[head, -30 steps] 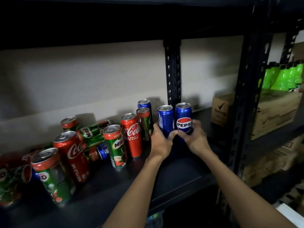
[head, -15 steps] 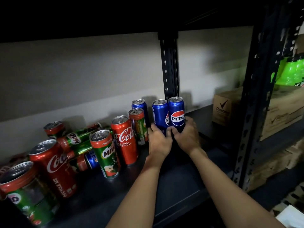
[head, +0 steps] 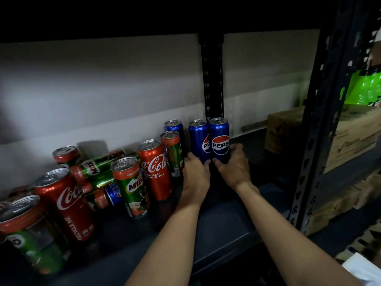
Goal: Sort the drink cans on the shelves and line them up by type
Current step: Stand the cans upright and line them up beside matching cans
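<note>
Milo can (head: 31, 234) cut by left edge; green bottles (head: 365, 87) blurred behind rack upright (head: 327, 120).

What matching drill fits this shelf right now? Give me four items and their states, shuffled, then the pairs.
Items:
1. right hand
2. left hand
3. Milo can with the Original label
4. Milo cans behind it

States:
A. lying on their sides
B. standing upright, untouched
C. holds the Pepsi can beside the post
D. holds the neighbouring Pepsi can

Pairs: 1-C, 2-D, 3-B, 4-A
</note>
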